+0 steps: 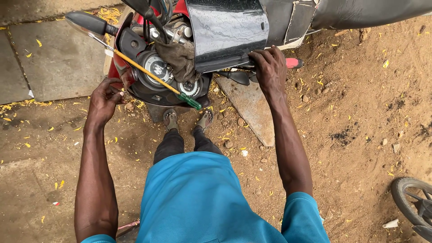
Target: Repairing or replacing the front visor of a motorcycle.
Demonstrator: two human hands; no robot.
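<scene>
We look down at a scooter (180, 54) with its front end toward us. Our two hands are well apart, one on each side of it.

At nine o'clock is a grey stone slab (58, 63). Just right of it, our left hand (104, 100) curls around the red edge of the scooter's front, at about ten o'clock. The fingers are bent on the edge, we think to keep the front from swinging. We cannot tell how hard it grips.

Next comes a long screwdriver (155, 78). It has a yellow shaft and a green handle (190, 101). It lies slanted across the round dials (157, 68), with the handle low, close to our side. No hand holds it. It seems parked there so it is easy to grab.

A dirty rag (180, 58) sits just above the dials, tucked in by the bars.

At twelve o'clock is a shiny black panel (225, 31). Our right hand (270, 67) presses down on its lower edge, at one o'clock, fingers spread over the rim. It looks like it steadies the panel.

Below, at six o'clock, we see our feet in sandals (188, 120) on the dirt. A flat stone (252, 110) lies beside them. At five o'clock a wheel (411, 202) peeks in.
</scene>
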